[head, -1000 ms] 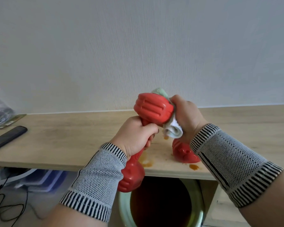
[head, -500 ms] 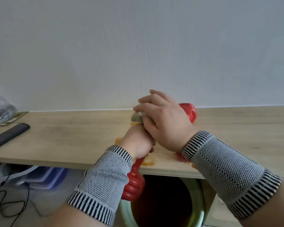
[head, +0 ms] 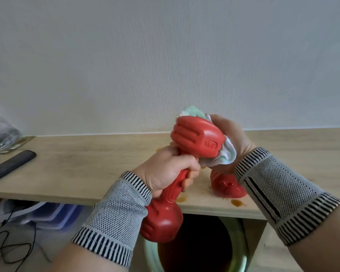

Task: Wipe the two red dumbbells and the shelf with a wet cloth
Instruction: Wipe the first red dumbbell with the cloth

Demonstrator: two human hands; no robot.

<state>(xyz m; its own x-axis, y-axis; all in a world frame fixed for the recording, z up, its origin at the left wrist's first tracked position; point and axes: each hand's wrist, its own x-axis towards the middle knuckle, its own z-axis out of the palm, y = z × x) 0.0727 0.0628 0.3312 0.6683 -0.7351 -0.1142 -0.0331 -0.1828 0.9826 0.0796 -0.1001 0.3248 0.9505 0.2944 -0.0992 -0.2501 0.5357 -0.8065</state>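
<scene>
Red rubber or plastic, ribbed at both heads, the held dumbbell [head: 185, 167] stood tilted above the front edge of the wooden shelf [head: 82, 165], its lower head hanging below and in front of that edge and its upper head raised above the board. The left hand [head: 165, 171] had its fingers curled tight round the handle. The right hand [head: 232, 140] gripped a white and pale green cloth [head: 222, 156] bunched against the far and right side of the upper head, fingers wrapped about the cloth; part of the cloth showed over the top of the head. Raised characters were moulded on the facing side of that head, but they were too blurred to read. Both wrists wore grey knitted bands with black and white striped cuffs.

On the shelf, just behind the right wrist, the second dumbbell [head: 227, 186] rested near the front edge, largely hidden by the hand and cloth. Orange-brown stains [head: 236, 202] lay on the board around it and by the edge. At the shelf's left end lay a black remote-like bar [head: 10, 166] and, behind it, a clear plastic bag [head: 2, 134]. Below the shelf stood a pale green basin [head: 241, 258] of dark liquid, and to the left black cables [head: 8, 246] trailed on the floor.
</scene>
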